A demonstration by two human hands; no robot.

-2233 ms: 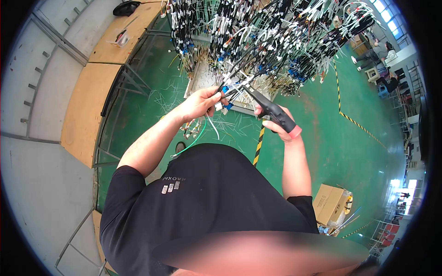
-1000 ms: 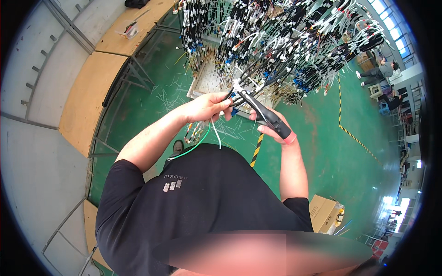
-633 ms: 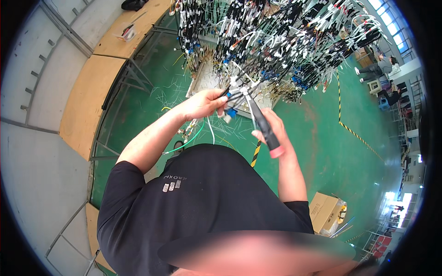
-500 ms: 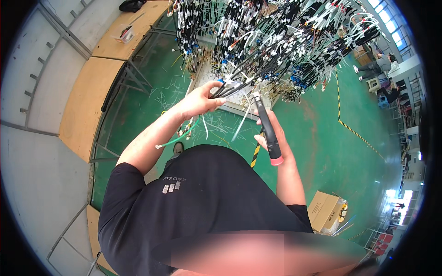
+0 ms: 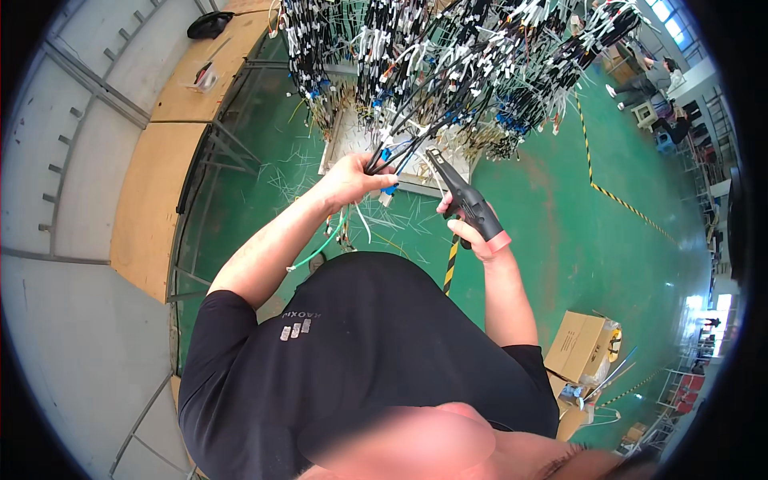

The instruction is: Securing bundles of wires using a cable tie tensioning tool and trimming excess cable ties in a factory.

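My left hand (image 5: 352, 181) is closed around a bundle of black cables (image 5: 410, 144) that runs up to the hanging mass of wire harnesses (image 5: 448, 72). Blue connectors (image 5: 390, 190) stick out by the thumb, and a green wire (image 5: 324, 248) dangles below the wrist. Wrapped round a black cable tie gun (image 5: 468, 200) with a pink end, my right hand (image 5: 476, 230) holds it with the nose pointing up and left, toward the bundle. A thin white strip (image 5: 438, 170) shows beside the nose; whether it is joined to the tool I cannot tell.
Below the harnesses stands a pale tray (image 5: 412, 186) on the green floor, with wire offcuts (image 5: 296, 172) scattered around. Wooden tables (image 5: 152, 208) line the left wall. A cardboard box (image 5: 580, 344) sits at the lower right. Other people (image 5: 652, 80) are at the far right.
The cable tie gun has tilted, its nose now further left and its pink end further right. Blue connectors have come into view under my left hand, which still grips the cables.
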